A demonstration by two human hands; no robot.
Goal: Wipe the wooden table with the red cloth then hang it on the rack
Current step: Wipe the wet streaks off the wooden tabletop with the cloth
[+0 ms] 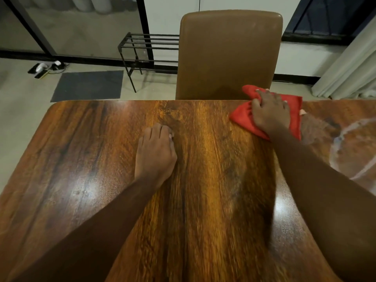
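Observation:
The wooden table (81, 151) fills the lower view, glossy with dark grain. A red cloth (243, 116) lies bunched at the table's far edge, right of centre, partly overhanging it. My right hand (269, 112) presses on top of the cloth with fingers gripping its folds. My left hand (155, 153) rests on the table near the middle, fingers curled under, holding nothing. The black metal rack (150, 47) stands on the floor beyond the table, left of the chair.
A brown leather chair (227, 53) stands pushed against the table's far edge. Pale wet smears (350, 147) mark the table at the right. A dark mat (87, 85) and a power strip (43, 69) lie on the floor at left. Curtains (350, 64) hang at right.

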